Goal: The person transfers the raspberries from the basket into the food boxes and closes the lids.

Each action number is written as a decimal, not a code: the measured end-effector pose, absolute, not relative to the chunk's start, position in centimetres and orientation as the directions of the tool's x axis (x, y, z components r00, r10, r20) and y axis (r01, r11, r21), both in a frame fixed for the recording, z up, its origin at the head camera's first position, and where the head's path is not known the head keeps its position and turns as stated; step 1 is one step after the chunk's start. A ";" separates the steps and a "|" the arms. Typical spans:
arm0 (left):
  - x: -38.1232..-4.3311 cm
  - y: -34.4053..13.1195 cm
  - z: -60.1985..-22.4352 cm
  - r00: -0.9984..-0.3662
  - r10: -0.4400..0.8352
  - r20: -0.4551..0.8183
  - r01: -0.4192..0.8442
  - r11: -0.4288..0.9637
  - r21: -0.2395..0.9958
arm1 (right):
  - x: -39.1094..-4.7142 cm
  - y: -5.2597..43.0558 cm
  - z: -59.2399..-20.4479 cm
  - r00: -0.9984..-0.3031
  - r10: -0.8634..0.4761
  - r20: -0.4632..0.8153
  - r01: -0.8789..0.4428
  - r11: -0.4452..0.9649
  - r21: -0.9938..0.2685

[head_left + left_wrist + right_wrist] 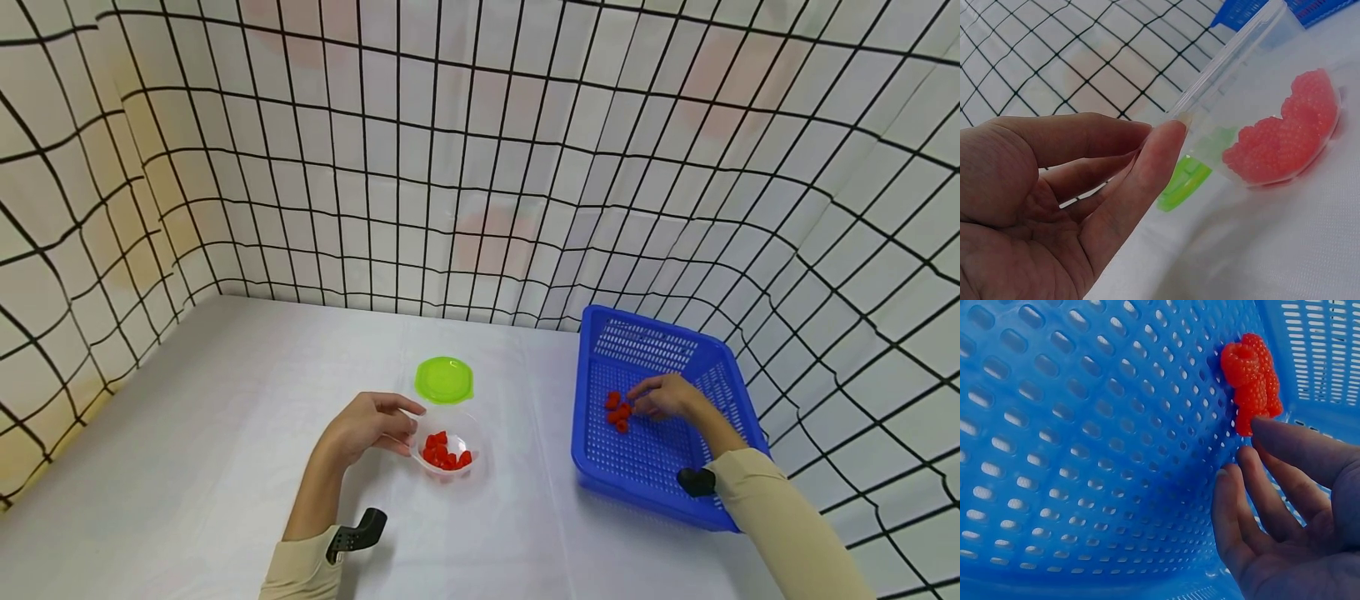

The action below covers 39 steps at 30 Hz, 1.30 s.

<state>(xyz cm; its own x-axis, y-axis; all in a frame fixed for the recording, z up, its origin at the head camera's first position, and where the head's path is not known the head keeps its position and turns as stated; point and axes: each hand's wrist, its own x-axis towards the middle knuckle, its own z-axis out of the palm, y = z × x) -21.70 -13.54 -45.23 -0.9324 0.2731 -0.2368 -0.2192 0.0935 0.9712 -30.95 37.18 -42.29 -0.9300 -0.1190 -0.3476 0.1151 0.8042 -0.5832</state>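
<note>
Currently, the left hand (371, 427), left of the lower centre of the head view, pinches the rim of a round, clear plastic bowl (469, 427) between thumb and fingers. Red, bumpy, raspberry-shaped pieces (442, 452) lie together in the bottom of that bowl, which stands on a white-covered table (187, 417). Just beyond its rim, near the centre of the frame, lies a bright green plastic lid (444, 380).

At the right of the frame, the right hand (667, 396) reaches into a rectangular blue basket (637, 471) of perforated plastic. Its fingers are loosely bent and parted, grasping nothing; one fingertip sits right against a small cluster of red berries (1250, 394) in the upper right of the right wrist view. Whether it presses on them cannot be told.

Both forearms wear beige sleeves (783, 525), each with a black device (360, 533) at the wrist. Across the upper frame, black netting (433, 59) hangs before pale sheeting (408, 92).
</note>
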 end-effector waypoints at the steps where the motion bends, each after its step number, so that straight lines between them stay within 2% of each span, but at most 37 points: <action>1: -21.7 -13.6 -45.3 -0.932 0.275 -0.234 -0.217 0.091 0.972 | -30.9 37.1 -42.3 -0.930 -0.116 -0.349 0.117 0.804 -0.582; 21: -21.7 -13.8 -45.5 -0.935 0.272 -0.227 -0.210 0.090 0.973 | -30.9 36.4 -42.7 -0.936 -0.098 -0.338 0.108 0.833 -0.542; 39: -21.6 -13.7 -45.2 -0.934 0.281 -0.221 -0.207 0.079 0.975 | -30.7 36.7 -42.7 -0.936 -0.101 -0.336 0.121 0.806 -0.579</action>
